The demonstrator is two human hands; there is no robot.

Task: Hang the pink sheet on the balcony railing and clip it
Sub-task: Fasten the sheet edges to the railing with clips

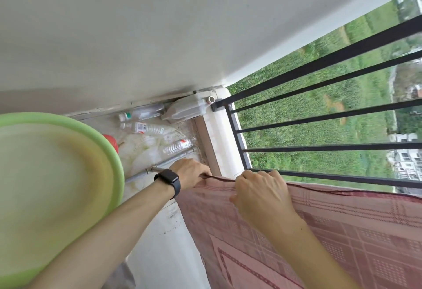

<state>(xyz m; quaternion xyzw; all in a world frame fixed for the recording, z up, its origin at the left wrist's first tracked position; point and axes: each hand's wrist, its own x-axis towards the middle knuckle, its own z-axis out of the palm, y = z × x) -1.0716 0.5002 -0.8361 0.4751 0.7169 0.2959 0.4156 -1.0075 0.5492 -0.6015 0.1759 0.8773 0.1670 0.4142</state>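
Head view: both hands [262, 194] pinch pink sheet [319, 231] edge along railing [319, 115].

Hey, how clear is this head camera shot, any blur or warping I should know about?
Head view: soft even daylight, no hard shadows or glare. The green basin at the left is smeared by blur, and the far buildings beyond the railing are smeared too. Wide-angle tilt slants the bars. Both hands, left hand and right hand, and the pink sheet read fairly sharp.
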